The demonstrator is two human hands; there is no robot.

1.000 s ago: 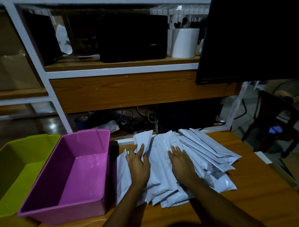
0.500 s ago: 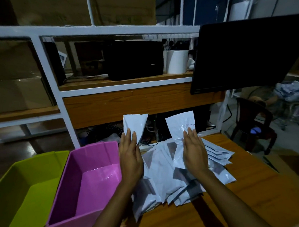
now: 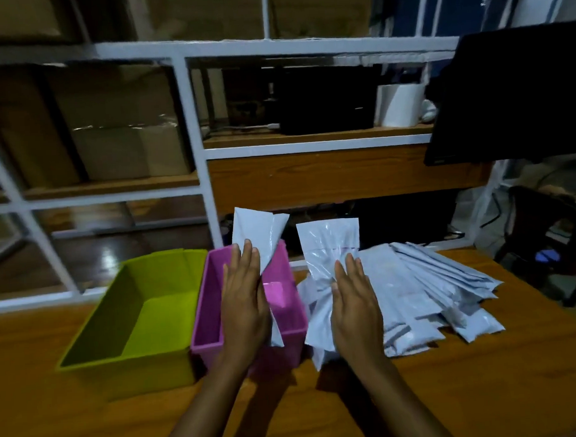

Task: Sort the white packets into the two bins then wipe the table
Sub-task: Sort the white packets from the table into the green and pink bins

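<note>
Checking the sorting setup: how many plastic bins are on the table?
2. A green bin sits at the left; a pink bin stands right beside it, below the left hand holding a white packet. None seem hidden.

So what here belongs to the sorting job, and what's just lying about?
Job: left hand holding first packet; right hand holding second packet; packet pile; pink bin; green bin; table.
Lying about: monitor, white roll, chair, cardboard boxes.

We look forward and down from one head-worn wide-angle camera, close over the wooden table (image 3: 485,391), facing the shelving (image 3: 310,148)
</note>
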